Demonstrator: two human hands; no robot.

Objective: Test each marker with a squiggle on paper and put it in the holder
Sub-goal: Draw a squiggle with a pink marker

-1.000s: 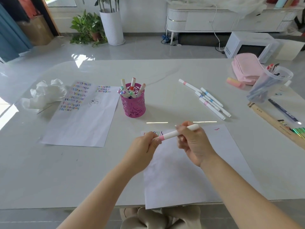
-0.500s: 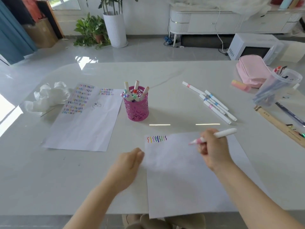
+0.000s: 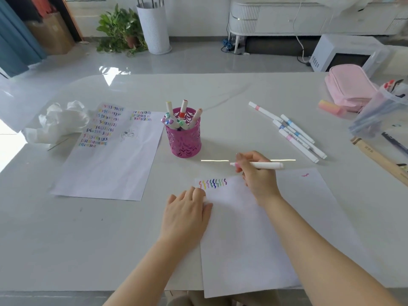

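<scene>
My right hand [image 3: 257, 175] grips a white marker [image 3: 265, 165] with a pink band, its tip pointing left just past the top edge of the near sheet of paper [image 3: 254, 228]. A row of coloured squiggles [image 3: 213, 183] runs along that sheet's top left. My left hand [image 3: 187, 213] rests on the sheet's left edge, fingers closed; a bit of white shows under its fingertips. The pink mesh holder [image 3: 184, 140] stands beyond, with several markers in it. Several white markers [image 3: 293, 131] lie loose at the right.
A second sheet [image 3: 110, 155] covered in squiggles lies at left, next to crumpled white tissue [image 3: 59, 122]. At the right edge are a pink pencil case [image 3: 348, 89], a pink eraser [image 3: 331, 108], a clear box of pens [image 3: 384, 113] and a wooden ruler [image 3: 379, 160].
Both hands held the marker a second ago. They pulled apart; my left hand dropped onto the paper's edge, and my right hand carried the uncapped marker toward the squiggle row.
</scene>
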